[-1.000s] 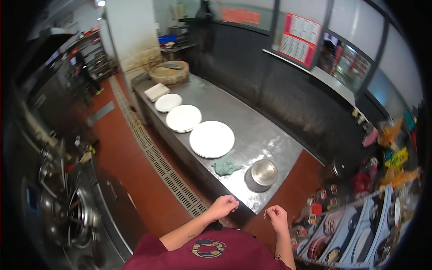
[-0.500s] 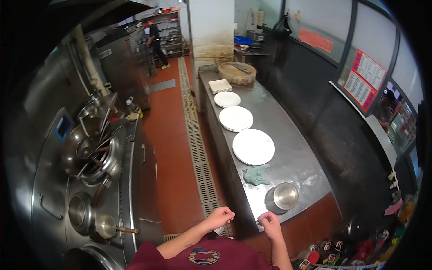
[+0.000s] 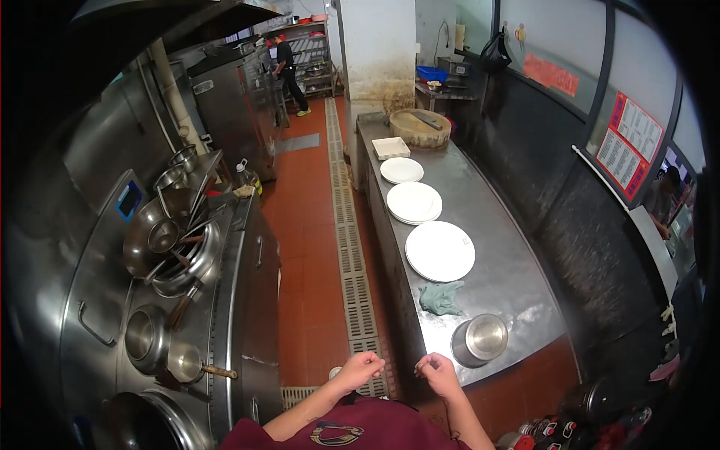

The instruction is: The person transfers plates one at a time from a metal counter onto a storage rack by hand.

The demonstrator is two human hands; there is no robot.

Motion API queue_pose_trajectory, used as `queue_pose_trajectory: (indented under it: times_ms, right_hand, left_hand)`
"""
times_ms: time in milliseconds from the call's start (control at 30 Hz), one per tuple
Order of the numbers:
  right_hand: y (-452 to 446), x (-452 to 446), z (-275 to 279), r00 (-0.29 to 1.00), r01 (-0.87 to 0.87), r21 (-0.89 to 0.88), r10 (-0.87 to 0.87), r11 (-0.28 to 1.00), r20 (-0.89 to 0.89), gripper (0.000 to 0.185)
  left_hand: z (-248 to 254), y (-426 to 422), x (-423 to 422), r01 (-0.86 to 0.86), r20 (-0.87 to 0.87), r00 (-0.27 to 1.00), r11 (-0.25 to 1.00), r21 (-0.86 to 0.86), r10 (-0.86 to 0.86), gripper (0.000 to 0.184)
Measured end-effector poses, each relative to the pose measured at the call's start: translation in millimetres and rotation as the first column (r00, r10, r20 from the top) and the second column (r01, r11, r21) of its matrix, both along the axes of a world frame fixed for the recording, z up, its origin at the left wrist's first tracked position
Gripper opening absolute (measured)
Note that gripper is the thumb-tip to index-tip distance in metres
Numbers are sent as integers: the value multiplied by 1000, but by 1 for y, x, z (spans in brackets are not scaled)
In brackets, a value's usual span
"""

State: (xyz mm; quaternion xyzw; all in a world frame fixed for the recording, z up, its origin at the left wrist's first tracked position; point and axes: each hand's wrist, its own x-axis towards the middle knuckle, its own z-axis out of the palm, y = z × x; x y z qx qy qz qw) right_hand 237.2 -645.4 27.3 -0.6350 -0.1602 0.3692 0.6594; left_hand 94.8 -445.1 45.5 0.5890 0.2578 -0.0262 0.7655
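Note:
Both my hands are held up in front of my maroon shirt [image 3: 375,426], a short gap apart. My left hand [image 3: 362,371] is closed, its thumb and fingers drawn together over the floor drain. My right hand [image 3: 440,375] is pinched closed beside the counter's near edge. Whether anything small sits in either set of fingertips is hidden. Nearest to the right hand is a steel pot [image 3: 481,340] on the steel counter [image 3: 510,259], not touched. Behind it lie a crumpled green cloth [image 3: 441,298] and a large white plate [image 3: 440,251].
Further along the counter are more white plates [image 3: 414,202], a square white dish [image 3: 391,148] and a round chopping block [image 3: 420,129] with a cleaver. To the left, a stove counter carries a wok [image 3: 142,247] and pans. A person [image 3: 289,75] stands far back. Bottles [image 3: 536,433] crowd the lower right.
The view has turned slightly left, so the counter appears further right. My hands have shifted a little left of the pot, and both stay closed.

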Motion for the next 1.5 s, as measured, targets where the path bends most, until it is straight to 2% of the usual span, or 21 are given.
queue_pose_trajectory:
  times_ms: [167, 433, 633, 733, 1033, 1167, 1233, 1500]
  right_hand:
    - [19, 3, 10, 999, 37, -20, -37, 999, 5, 3]
    - [73, -4, 18, 994, 103, -46, -101, 994, 52, 4]
    - [125, -13, 24, 992, 104, -67, -98, 992, 83, 4]
    - [154, -15, 21, 991, 99, -47, -94, 994, 98, 3]
    - [230, -24, 15, 983, 35, -89, -18, 995, 181, 7]
    - [243, -23, 17, 991, 9, -136, 10, 991, 136, 7]
    - [247, -18, 14, 981, 11, -137, 16, 991, 193, 8]
    - [255, 13, -4, 984, 64, -156, -36, 986, 174, 3]
  left_hand:
    - [-21, 26, 10, 48, 37, 998, 999, 13, -48, 16]
    - [-18, 85, 18, 99, 69, 993, 995, -7, -98, 16]
    - [-18, 139, 10, 85, 134, 988, 995, -58, -76, 18]
    - [-11, 164, 0, 69, 138, 988, 997, 24, -72, 18]
    - [-19, 227, -35, -48, 107, 993, 999, 9, 47, 14]
    - [-25, 240, -40, -72, 100, 992, 996, -42, 76, 13]
    - [-25, 244, -36, -82, 98, 991, 995, -64, 88, 13]
    - [-36, 260, -6, -78, 81, 993, 996, -49, 82, 11]
